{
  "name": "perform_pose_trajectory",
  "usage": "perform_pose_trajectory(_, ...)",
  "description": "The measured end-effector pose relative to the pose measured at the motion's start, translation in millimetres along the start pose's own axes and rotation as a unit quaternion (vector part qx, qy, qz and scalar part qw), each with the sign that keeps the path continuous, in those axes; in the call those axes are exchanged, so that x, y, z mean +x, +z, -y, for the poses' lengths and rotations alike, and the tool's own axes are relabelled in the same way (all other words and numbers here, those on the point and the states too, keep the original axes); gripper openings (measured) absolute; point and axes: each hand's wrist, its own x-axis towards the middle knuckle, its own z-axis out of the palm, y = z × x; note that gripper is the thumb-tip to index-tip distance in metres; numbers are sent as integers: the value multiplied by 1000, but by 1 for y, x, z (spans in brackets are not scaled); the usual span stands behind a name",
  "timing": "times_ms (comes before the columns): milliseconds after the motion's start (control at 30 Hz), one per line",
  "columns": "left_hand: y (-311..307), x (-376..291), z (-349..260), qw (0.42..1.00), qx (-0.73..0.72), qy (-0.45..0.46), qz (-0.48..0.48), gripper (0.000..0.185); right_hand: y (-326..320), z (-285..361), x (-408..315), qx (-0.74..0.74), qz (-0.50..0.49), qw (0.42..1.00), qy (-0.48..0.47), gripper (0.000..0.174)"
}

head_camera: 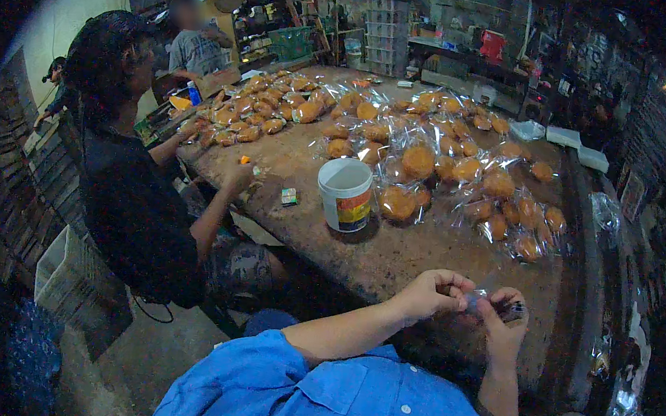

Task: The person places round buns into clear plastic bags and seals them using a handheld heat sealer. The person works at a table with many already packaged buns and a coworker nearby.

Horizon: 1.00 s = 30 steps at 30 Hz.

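Observation:
Above the table's near edge, my left hand (440,293) and my right hand (504,318) meet around a small piece of clear plastic film (476,297). Thumbs and fingers of both hands pinch it; whether it is an empty bag or wraps something cannot be told. Past my hands lie bread buns in clear plastic bags (500,185), spread over the brown table (282,236). A larger bagged bun (398,203) rests beside a white plastic bucket (343,194) with a coloured label. The bucket stands upright, its mouth facing up.
A co-worker in black (136,189) sits at the left edge, hands near smaller wrapped breads (252,110). Another person (195,50) is farther back. A small packet (289,196) lies left of the bucket. Stacks of clear bags (563,137) sit at the far right edge.

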Motion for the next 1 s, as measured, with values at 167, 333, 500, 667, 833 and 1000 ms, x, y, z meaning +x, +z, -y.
perform_pose_trajectory(167,13,-2,7,988,3,147,-42,16,0,0,-4,-181,13,980,-79,15)
perform_pose_trajectory(333,23,-9,5,995,-12,92,-41,30,-6,2,1,16,-28,992,119,12)
perform_pose_trajectory(500,24,-9,0,978,-180,43,-94,34,-6,9,-1,-227,31,973,-21,15)
perform_pose_trajectory(667,25,-9,0,978,66,180,-82,54,-22,14,-2,-328,81,941,-33,21)
perform_pose_trajectory(833,19,-9,4,993,93,64,42,27,-36,-4,1,-207,78,975,-10,14)
perform_pose_trajectory(1000,9,-3,10,995,-72,24,-59,10,-54,-18,20,-400,20,914,59,22)
